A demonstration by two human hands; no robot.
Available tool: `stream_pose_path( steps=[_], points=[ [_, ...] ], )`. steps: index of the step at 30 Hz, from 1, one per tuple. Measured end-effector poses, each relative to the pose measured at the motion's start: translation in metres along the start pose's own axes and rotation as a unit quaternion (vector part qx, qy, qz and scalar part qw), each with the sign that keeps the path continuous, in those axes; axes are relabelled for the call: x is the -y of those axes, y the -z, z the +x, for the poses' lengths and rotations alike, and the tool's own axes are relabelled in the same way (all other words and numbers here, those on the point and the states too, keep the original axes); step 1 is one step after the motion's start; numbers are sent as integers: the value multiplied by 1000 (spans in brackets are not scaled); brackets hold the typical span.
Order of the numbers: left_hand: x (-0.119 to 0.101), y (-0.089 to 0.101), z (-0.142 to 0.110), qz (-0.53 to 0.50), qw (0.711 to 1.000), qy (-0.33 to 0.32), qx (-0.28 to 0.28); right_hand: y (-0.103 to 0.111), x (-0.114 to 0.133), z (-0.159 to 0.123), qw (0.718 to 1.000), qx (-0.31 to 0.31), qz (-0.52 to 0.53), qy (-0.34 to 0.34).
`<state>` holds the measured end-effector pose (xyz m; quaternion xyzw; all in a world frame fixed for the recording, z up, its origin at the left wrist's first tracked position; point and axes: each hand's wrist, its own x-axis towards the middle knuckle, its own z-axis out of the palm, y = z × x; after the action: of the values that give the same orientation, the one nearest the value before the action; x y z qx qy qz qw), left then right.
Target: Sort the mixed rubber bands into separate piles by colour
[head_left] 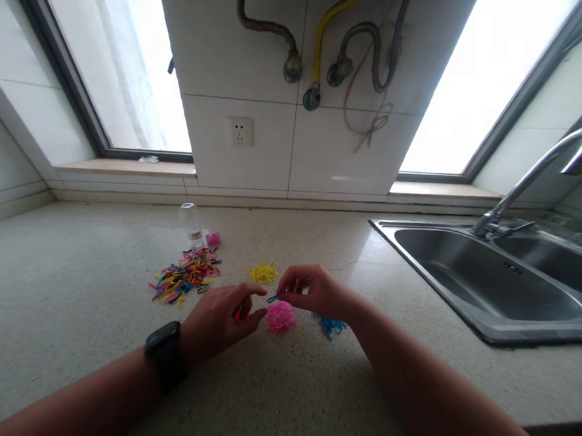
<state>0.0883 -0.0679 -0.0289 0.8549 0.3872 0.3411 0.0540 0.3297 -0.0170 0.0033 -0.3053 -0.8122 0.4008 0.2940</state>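
Note:
My right hand [313,288] pinches a small blue rubber band [272,298] between thumb and forefinger, above a pink pile of rubber bands [281,317]. Facing it from the left is my left hand [231,312], its thumb and forefinger apart and the other fingers curled. Something red shows under the left hand's fingers; I cannot tell whether it is held or lies behind. A yellow pile of bands [263,273] lies beyond the hands. Partly covered by my right wrist is a blue pile [331,327]. The mixed-colour heap of bands [186,276] lies left of my left hand.
A clear plastic bottle [190,222] and a pink cap [213,239] are behind the mixed heap. To the right, a steel sink [443,313] with a tall faucet [530,173] is set into the speckled counter [84,284]. Hoses and a socket [240,131] are on the tiled wall.

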Motion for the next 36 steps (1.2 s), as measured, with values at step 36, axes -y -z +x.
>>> stream_pose_path(
  steps=[36],
  points=[
    [2, 1, -1, -1, 999, -11, 41, 90, -69, -17, 963, -106, -115, -219]
  ],
)
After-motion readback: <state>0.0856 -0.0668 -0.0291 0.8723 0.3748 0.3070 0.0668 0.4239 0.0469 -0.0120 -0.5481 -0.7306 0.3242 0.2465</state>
